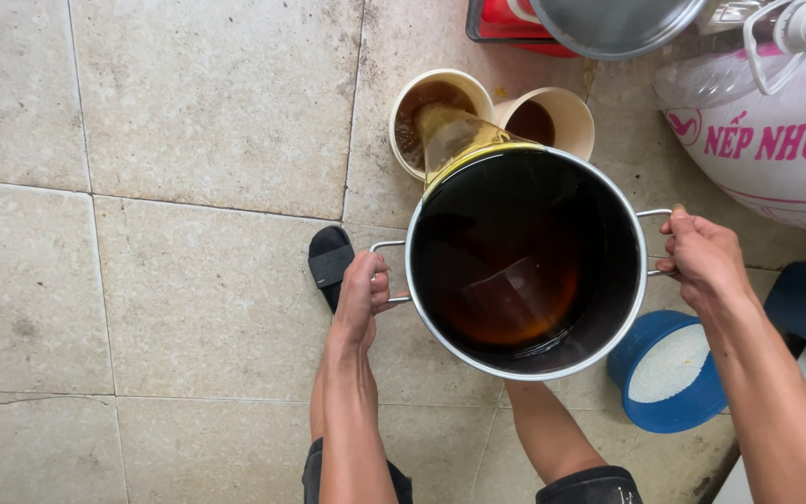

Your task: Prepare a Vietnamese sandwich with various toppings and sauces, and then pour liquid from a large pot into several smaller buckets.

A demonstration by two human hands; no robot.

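Steel pot point(608, 280) of dark liquid was held over tiled floor point(188, 140), tilted forward, pouring into cream cup point(410, 98). Left hand point(363, 297) and right hand point(701, 257) each gripped a side handle. Second cup point(566, 117) touching; blue rice bowl point(669, 373) near.

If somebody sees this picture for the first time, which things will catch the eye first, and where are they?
In the middle, a large steel pot is tilted, held by the left hand and right hand at its side handles. A stream of dark amber liquid runs over its far rim into a cream cup; a second cup stands beside it. At lower right, a blue bowl of white rice sits on the tiled floor.
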